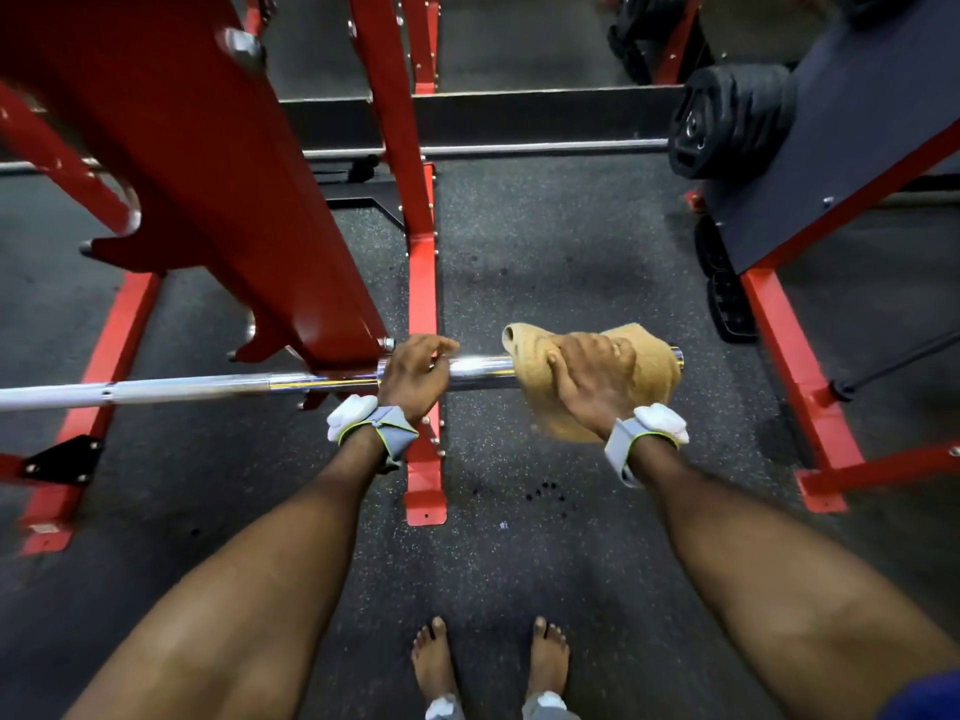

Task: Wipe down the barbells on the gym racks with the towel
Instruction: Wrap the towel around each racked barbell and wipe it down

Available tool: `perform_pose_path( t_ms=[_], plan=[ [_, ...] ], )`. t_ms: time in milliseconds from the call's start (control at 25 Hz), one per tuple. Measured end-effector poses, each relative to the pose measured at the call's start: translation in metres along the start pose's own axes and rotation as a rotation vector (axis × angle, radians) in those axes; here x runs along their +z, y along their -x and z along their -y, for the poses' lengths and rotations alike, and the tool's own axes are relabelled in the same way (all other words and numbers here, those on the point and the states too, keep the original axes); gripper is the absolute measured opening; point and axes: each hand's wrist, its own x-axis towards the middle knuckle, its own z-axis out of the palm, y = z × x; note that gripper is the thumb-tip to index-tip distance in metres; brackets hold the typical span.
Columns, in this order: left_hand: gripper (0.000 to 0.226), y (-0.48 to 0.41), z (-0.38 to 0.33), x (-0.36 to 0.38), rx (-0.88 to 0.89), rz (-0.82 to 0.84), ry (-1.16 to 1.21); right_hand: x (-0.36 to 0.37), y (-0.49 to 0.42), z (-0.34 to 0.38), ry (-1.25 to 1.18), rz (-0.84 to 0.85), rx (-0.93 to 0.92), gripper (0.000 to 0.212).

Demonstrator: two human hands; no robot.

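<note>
A chrome barbell lies across the red rack, its thick sleeve end sticking out to the right. My left hand grips the sleeve just right of the rack upright. A tan towel is wrapped over the sleeve's outer end, and my right hand grips the towel around the bar. The bar's end cap shows past the towel.
A second barbell with black plates rests on a further rack. Red frame feet and a red base bar lie on the speckled rubber floor. My bare feet stand below the bar.
</note>
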Motion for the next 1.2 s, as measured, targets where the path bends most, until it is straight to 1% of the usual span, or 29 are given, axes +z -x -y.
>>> perform_pose_path(
  t_ms=[40,80,120,160,200,240,280,320,400,440,480,520,560,600,680,760,840,920,1000,1040,1080,1120,1160,1200],
  plan=[
    [0.037,-0.001,-0.001,0.001,-0.004,-0.003,0.003,0.005,0.000,0.014,0.016,-0.036,0.062,0.045],
    [0.039,-0.003,-0.003,0.002,-0.013,-0.002,0.001,0.009,-0.002,0.031,0.019,-0.050,0.071,0.045],
    [0.041,-0.005,-0.004,0.006,-0.015,0.004,0.003,0.010,-0.003,0.037,0.020,-0.029,0.014,0.047],
    [0.039,-0.006,-0.005,0.009,-0.017,0.014,-0.006,0.006,-0.005,0.031,0.022,0.017,-0.080,0.051],
    [0.036,-0.007,-0.007,0.012,-0.018,0.032,-0.012,-0.001,-0.009,0.014,0.029,0.074,-0.165,0.054],
    [0.034,-0.010,-0.011,0.015,-0.013,0.051,-0.004,-0.010,-0.012,-0.011,0.022,0.108,-0.187,0.057],
    [0.034,-0.012,-0.014,0.016,0.004,0.051,0.023,-0.016,-0.014,-0.034,0.023,0.095,-0.159,0.056],
    [0.035,-0.015,-0.017,0.019,0.031,0.048,0.042,-0.016,-0.011,-0.049,0.043,0.045,-0.076,0.053],
    [0.035,-0.020,-0.021,0.025,0.067,0.030,0.044,-0.006,-0.007,-0.036,0.105,-0.080,0.076,0.043],
    [0.035,-0.024,-0.025,0.031,0.062,0.026,0.040,0.002,-0.006,-0.022,0.100,-0.112,0.098,0.038],
    [0.035,-0.026,-0.028,0.036,0.058,0.020,0.038,0.007,-0.007,-0.007,0.076,-0.127,0.065,0.035],
    [0.036,-0.026,-0.032,0.046,0.065,0.013,0.035,0.007,-0.006,-0.006,0.075,-0.113,-0.032,0.034],
    [0.038,-0.027,-0.035,0.052,0.089,0.005,0.026,0.004,-0.009,-0.013,0.052,-0.075,-0.137,0.034],
    [0.041,-0.026,-0.041,0.062,0.107,0.007,0.025,-0.004,-0.011,-0.034,0.014,-0.010,-0.195,0.036],
    [0.047,-0.028,-0.052,0.074,0.126,0.029,0.020,-0.019,-0.014,-0.071,-0.013,0.067,-0.194,0.048],
    [0.049,-0.029,-0.064,0.085,0.120,0.053,0.014,-0.024,-0.015,-0.100,-0.032,0.079,-0.112,0.056],
    [0.048,-0.033,-0.075,0.094,0.120,0.076,0.012,-0.028,-0.020,-0.112,-0.079,0.090,-0.048,0.057],
    [0.047,-0.037,-0.081,0.104,0.126,0.085,0.002,-0.029,-0.028,-0.119,-0.137,0.121,0.036,0.049],
    [0.050,-0.040,-0.085,0.109,0.117,0.090,-0.048,-0.025,-0.038,-0.121,-0.259,0.158,0.212,0.041],
    [0.054,-0.041,-0.086,0.111,0.100,0.104,-0.096,-0.021,-0.044,-0.122,-0.374,0.156,0.328,0.043],
    [0.059,-0.039,-0.087,0.113,0.084,0.119,-0.160,-0.018,-0.046,-0.122,-0.556,0.152,0.456,0.046],
    [0.063,-0.037,-0.088,0.116,0.080,0.129,-0.239,-0.011,-0.046,-0.121,-0.802,0.123,0.599,0.047],
    [0.064,-0.038,-0.090,0.119,0.082,0.136,-0.315,-0.005,-0.045,-0.120,-1.069,0.054,0.730,0.044],
    [0.063,-0.033,-0.090,0.122,0.083,0.142,-0.377,0.002,-0.037,-0.116,-1.252,-0.011,0.851,0.041]
  ],
)
